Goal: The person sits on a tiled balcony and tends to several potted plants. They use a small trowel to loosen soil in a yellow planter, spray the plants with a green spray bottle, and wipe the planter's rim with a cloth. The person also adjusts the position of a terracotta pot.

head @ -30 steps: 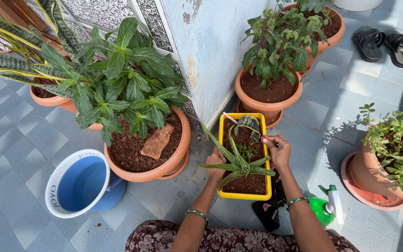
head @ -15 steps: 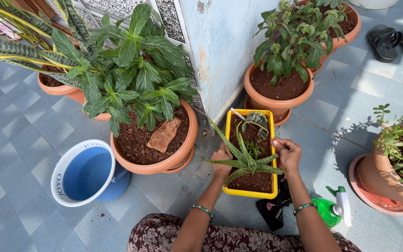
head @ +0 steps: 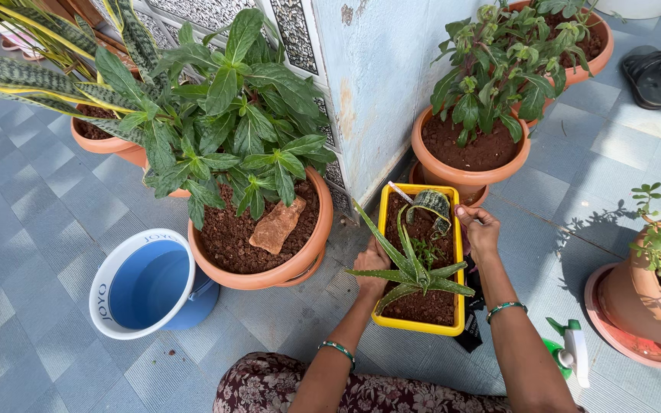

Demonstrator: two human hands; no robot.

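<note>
A yellow rectangular planter (head: 458, 252) full of brown soil stands on the tiled floor. In it grow a spiky aloe plant (head: 411, 269) and a curled striped leaf (head: 431, 203). My left hand (head: 371, 269) rests against the planter's left rim, partly hidden by the aloe leaves. At the right rim, near the far end, my right hand (head: 481, 230) has its fingers pinched together close to the curled leaf. Whether anything is between those fingers cannot be made out. Both wrists wear green bangles.
A large terracotta pot (head: 309, 256) with a leafy plant and a stone sits left of the planter, beside a blue and white bucket (head: 105, 287). More terracotta pots (head: 464, 174) stand behind and at right (head: 636, 294). A green spray bottle (head: 568, 356) and black sandals (head: 650, 75) lie nearby.
My right hand has moved along the planter's right rim toward the far end, closer to the curled leaf. The camera view has shifted slightly. My left hand stays at the left rim.
</note>
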